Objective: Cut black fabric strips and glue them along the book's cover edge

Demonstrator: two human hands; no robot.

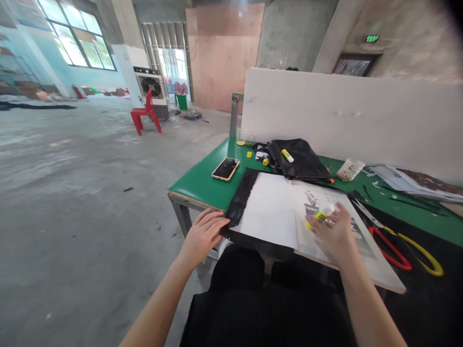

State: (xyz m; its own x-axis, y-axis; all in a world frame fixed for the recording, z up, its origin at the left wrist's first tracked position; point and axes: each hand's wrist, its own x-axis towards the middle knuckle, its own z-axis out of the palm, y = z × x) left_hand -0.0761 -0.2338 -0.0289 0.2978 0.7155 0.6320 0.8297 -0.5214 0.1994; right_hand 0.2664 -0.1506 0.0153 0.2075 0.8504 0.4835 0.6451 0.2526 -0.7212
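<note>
Glue stick [321, 213], white-and-yellow plastic, held in right hand [338, 233], above grey printed page [361, 258].
Thumb and fingers grip its barrel; left hand [207, 232] loosely open, fingertips on edge of black sheet [241, 200] beside blank white paper [271, 207]. Red-and-yellow-handled metal scissors [373, 219] right of page.

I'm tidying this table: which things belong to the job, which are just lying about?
Likely the job: white-and-yellow glue stick (right hand); white paper sheet; black sheet beneath; red-and-yellow-handled scissors, perhaps.

Likely lying about: pale-cased black phone; crumpled clear plastic.
</note>
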